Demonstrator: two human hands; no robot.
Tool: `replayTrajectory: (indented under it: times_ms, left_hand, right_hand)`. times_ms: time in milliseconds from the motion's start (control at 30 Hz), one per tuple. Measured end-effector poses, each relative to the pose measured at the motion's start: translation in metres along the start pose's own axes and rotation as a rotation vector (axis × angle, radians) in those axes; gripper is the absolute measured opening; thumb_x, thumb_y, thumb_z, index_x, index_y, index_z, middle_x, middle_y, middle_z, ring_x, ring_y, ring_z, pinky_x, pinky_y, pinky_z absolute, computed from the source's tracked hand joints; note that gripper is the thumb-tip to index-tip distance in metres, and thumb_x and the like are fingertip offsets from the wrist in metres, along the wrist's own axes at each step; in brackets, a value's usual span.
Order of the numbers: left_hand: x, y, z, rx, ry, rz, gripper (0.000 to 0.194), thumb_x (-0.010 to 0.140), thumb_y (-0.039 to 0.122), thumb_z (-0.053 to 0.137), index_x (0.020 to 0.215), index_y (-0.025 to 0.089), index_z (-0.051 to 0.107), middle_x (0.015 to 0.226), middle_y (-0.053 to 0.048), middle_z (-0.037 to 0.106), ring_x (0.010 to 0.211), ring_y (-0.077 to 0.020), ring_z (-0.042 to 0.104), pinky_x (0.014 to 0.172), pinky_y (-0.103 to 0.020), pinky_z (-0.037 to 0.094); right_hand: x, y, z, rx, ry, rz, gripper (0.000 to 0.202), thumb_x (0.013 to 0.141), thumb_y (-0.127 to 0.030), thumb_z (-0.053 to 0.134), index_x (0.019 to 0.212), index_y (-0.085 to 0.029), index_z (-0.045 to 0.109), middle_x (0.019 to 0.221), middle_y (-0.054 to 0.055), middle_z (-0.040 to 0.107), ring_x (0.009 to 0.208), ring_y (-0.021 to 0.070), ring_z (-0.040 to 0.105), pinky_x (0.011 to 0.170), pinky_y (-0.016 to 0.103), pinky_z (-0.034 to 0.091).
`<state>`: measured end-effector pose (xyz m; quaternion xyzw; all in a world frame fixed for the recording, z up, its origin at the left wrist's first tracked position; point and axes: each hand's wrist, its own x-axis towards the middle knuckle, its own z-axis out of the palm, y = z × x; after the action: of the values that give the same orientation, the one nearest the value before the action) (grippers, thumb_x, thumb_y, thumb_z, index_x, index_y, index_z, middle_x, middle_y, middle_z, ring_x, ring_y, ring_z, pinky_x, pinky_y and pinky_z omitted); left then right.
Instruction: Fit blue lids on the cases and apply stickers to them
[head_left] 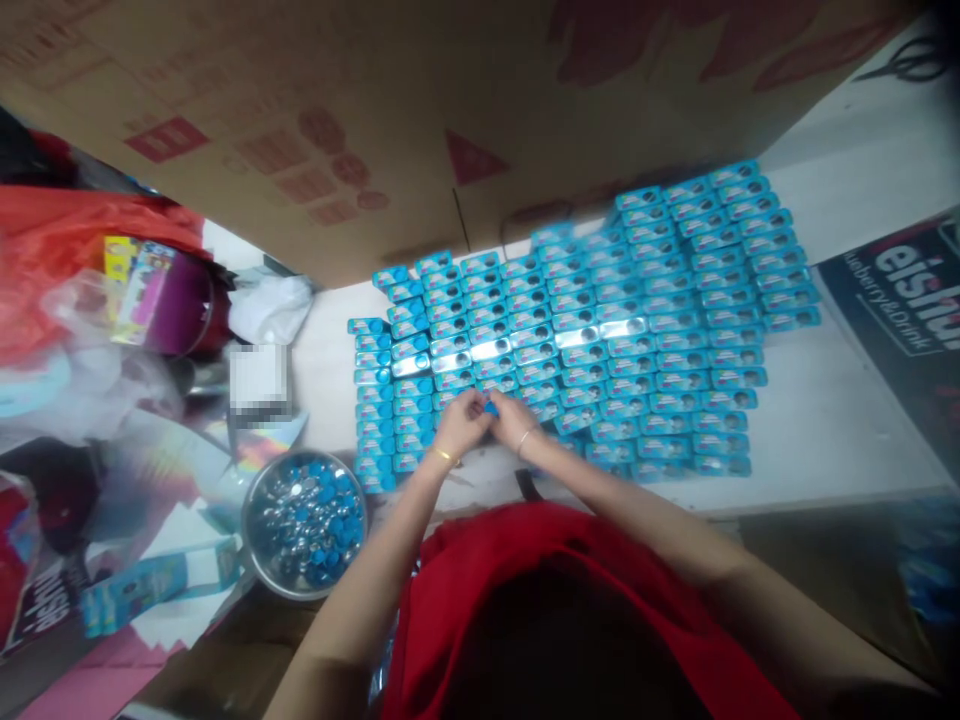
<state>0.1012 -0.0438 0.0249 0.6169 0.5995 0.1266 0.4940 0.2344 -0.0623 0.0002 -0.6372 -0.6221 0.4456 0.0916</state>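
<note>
My left hand (459, 424) and my right hand (513, 420) meet above the near edge of the laid-out rows. Their fingers are closed around a small blue piece (490, 408); most of it is hidden, so its exact kind does not show. Beneath and beyond them lie many small flat blue packs (577, 338) in slanted columns. Dark round spots show on the packs at right, while several at left carry a blue round piece (425, 387). To the left of my left forearm stands a metal bowl (252, 560) holding loose blue and silver round pieces (315, 515).
A large cardboard box (360, 110) walls off the far side of the white table (795, 430). Scissors (911, 62) lie at the far right, above a dark printed sheet (892, 320). Plastic bags (97, 370), a purple container (176, 300) and blue cartons (161, 580) crowd the left.
</note>
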Motion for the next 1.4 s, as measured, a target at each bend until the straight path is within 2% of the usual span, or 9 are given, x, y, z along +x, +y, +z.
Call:
replayTrajectory:
  times_ms: [167,333,500,667,800,933,1067,1167,1400]
  left_hand:
    - [0.035,-0.005,-0.014,0.261,0.225,-0.191,0.01,0.082,0.027,0.054,0.082,0.019,0.06,0.073,-0.002,0.064,0.07,-0.0147,0.06,0.066,-0.024,0.044]
    - [0.078,-0.008,-0.033,0.651,0.018,-0.37,0.023,0.077,0.039,0.063,0.085,0.018,0.067,0.095,-0.012,0.071,0.092,-0.0241,0.066,0.075,-0.028,0.047]
    - [0.101,-0.008,-0.04,0.808,-0.151,-0.429,0.047,0.073,0.054,0.066,0.098,0.015,0.07,0.108,-0.02,0.069,0.101,-0.0317,0.065,0.08,-0.033,0.049]
    - [0.094,0.003,-0.044,0.845,-0.113,-0.446,0.043,0.071,0.051,0.068,0.094,0.016,0.069,0.107,-0.02,0.069,0.102,-0.0327,0.064,0.08,-0.034,0.05]
    - [0.06,0.01,-0.033,0.481,-0.096,-0.171,0.023,0.081,0.039,0.059,0.09,0.018,0.065,0.086,-0.007,0.07,0.083,-0.0205,0.066,0.074,-0.028,0.05]
    - [0.039,0.01,-0.02,0.116,-0.202,-0.027,0.008,0.075,0.024,0.061,0.079,0.017,0.059,0.071,0.001,0.063,0.067,-0.0122,0.058,0.067,-0.023,0.048]
    - [0.056,0.009,-0.027,0.26,0.039,-0.117,0.007,0.079,0.023,0.055,0.081,0.017,0.059,0.076,-0.001,0.064,0.072,-0.0137,0.059,0.069,-0.024,0.046]
    - [0.082,0.009,-0.04,0.505,0.153,-0.252,0.013,0.081,0.025,0.054,0.089,0.017,0.061,0.087,-0.006,0.068,0.084,-0.0191,0.064,0.074,-0.028,0.047]
    - [0.119,0.009,-0.05,0.833,-0.061,-0.435,0.038,0.078,0.051,0.061,0.093,0.018,0.07,0.106,-0.017,0.069,0.102,-0.0316,0.064,0.08,-0.034,0.049]
  right_hand:
    - [0.011,-0.002,0.004,0.462,0.113,0.071,0.02,0.077,-0.036,0.062,0.077,-0.021,0.049,0.075,0.001,0.061,0.066,0.0165,0.059,0.058,0.025,0.042]
    - [0.011,0.008,0.0,0.833,-0.149,0.207,0.028,0.068,-0.037,0.067,0.087,-0.022,0.052,0.063,-0.006,0.055,0.044,0.0115,0.051,0.044,0.023,0.04]
    - [0.01,0.016,0.002,0.65,-0.01,-0.069,0.028,0.072,-0.037,0.067,0.094,-0.02,0.061,0.099,0.004,0.066,0.081,0.0193,0.065,0.071,0.033,0.052]
    - [0.009,0.014,0.0,0.402,0.066,-0.168,0.064,0.079,-0.04,0.065,0.137,-0.02,0.047,0.12,0.012,0.064,0.11,0.0276,0.059,0.093,0.04,0.046]
    - [0.009,0.013,-0.007,0.253,0.046,-0.092,0.078,0.082,-0.042,0.061,0.149,-0.016,0.029,0.11,0.014,0.067,0.097,0.0287,0.062,0.082,0.037,0.047]
    - [0.016,0.009,-0.004,0.245,0.014,-0.086,0.075,0.079,-0.029,0.061,0.147,-0.014,0.033,0.1,0.013,0.068,0.085,0.0264,0.062,0.075,0.035,0.046]
    - [0.027,0.005,0.001,0.591,0.13,-0.05,0.06,0.074,-0.034,0.063,0.13,-0.018,0.047,0.087,0.004,0.064,0.073,0.0186,0.059,0.069,0.031,0.048]
    - [0.031,0.006,-0.002,0.901,0.061,0.085,0.044,0.071,-0.036,0.061,0.112,-0.022,0.051,0.082,-0.003,0.057,0.053,0.0098,0.05,0.051,0.025,0.044]
    - [0.029,0.003,-0.015,1.174,-0.051,0.176,0.041,0.075,-0.047,0.062,0.107,-0.025,0.049,0.072,-0.005,0.053,0.045,0.0064,0.042,0.036,0.017,0.025]
